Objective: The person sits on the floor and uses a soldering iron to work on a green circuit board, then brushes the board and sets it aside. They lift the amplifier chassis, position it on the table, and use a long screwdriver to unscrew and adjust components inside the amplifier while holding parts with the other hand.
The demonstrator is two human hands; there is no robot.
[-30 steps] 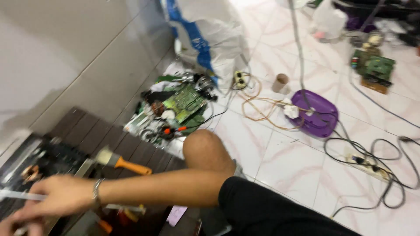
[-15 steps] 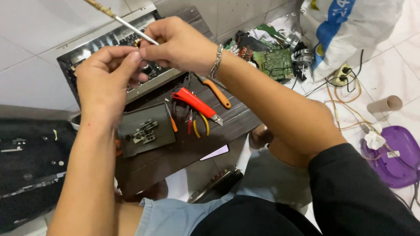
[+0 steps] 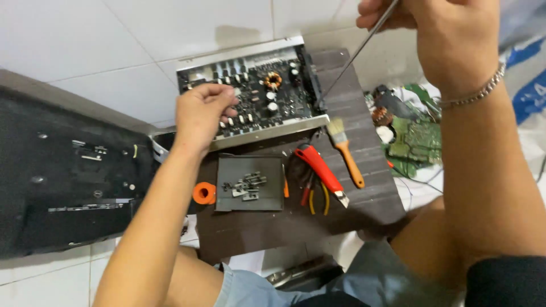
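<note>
An opened metal-cased circuit board unit [image 3: 259, 94] lies on a dark slatted board [image 3: 341, 222]. My left hand [image 3: 202, 113] rests on the unit's left part, fingers curled on its components. My right hand [image 3: 443, 31] is raised at the top right and grips a long thin screwdriver [image 3: 355, 51]. The shaft slants down to the unit's right edge.
On the slatted board lie a paintbrush with an orange handle [image 3: 344, 150], a red utility knife [image 3: 321, 170], pliers [image 3: 313, 196], a dark plate with small metal parts [image 3: 249, 183] and an orange tape roll [image 3: 203, 193]. A black cover [image 3: 62, 170] lies left. Green circuit boards [image 3: 412, 139] lie right.
The view swung from the floor clutter to the opened unit. My hands have come apart: the right lifted the screwdriver up and right, the left stayed on the unit.
</note>
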